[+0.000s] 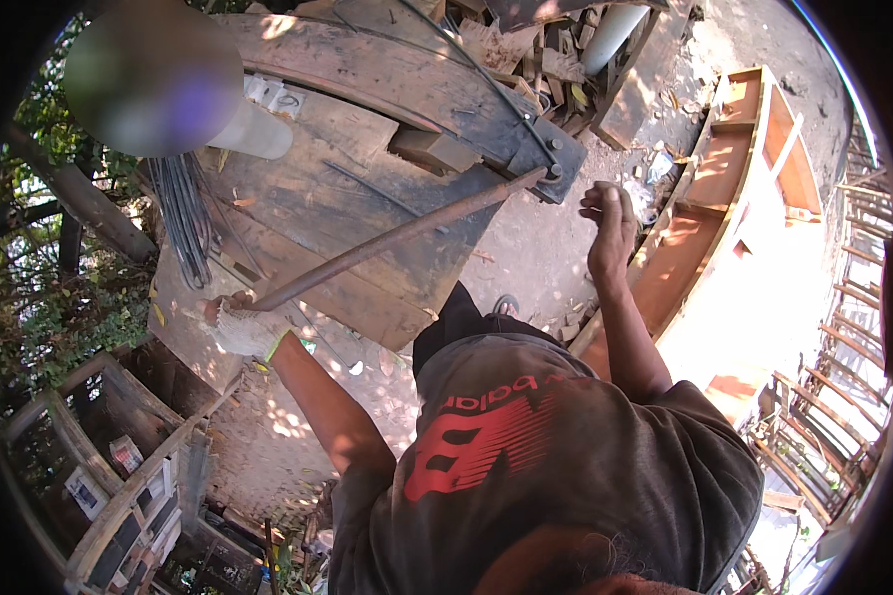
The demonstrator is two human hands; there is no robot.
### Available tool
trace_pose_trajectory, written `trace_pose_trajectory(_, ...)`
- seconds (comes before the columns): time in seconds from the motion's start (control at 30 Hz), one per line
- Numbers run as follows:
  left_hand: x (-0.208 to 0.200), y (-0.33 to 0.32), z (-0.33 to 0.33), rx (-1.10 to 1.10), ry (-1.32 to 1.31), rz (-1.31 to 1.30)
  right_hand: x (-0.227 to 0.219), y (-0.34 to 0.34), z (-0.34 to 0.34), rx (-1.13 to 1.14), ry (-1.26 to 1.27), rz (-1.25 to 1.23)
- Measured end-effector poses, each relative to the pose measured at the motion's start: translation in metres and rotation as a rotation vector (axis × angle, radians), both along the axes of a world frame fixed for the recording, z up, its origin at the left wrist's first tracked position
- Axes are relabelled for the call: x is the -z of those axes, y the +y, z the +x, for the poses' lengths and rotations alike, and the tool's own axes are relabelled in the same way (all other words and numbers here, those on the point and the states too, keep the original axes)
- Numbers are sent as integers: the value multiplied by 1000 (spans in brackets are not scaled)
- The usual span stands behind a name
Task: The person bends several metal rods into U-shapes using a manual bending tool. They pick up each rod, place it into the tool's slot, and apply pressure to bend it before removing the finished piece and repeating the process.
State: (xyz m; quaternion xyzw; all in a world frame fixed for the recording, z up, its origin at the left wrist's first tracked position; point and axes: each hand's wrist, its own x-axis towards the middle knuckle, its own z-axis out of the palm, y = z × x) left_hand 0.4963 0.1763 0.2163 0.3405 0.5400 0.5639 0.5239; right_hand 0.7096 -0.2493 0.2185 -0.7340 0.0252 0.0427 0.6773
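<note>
Leftward, gloved left hand (pixel 244 330) outstretched, fingers wrapped around metal bar (pixel 399 238), right hand (pixel 611 226) forward, fingers loosely curled

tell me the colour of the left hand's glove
The glove is off-white with a yellow-green cuff edge, shown best in the head view.

At nine o'clock, the left hand (pixel 236 319) is wearing a whitish glove (pixel 251 334) with a yellow-green cuff (pixel 280 345). The bar (pixel 399 238), at eleven o'clock, is showing rusty brown against the grey-brown, black-stained desk (pixel 303 188). At five o'clock the charcoal shirt (pixel 585 461) is displaying a red, partly striped print (pixel 476 451), while the two-o'clock wooden frame (pixel 709 171) is glowing orange-brown.
</note>
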Motion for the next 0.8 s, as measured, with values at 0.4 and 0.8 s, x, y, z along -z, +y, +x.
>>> trace_pose_trajectory(0.4, 8, 37, 66, 94, 205, 131, 31, 46, 93, 73, 227, 316)
trace_pose_trajectory(0.8, -3, 41, 127, -191, 535, 254, 30, 48, 98, 144, 324, 137)
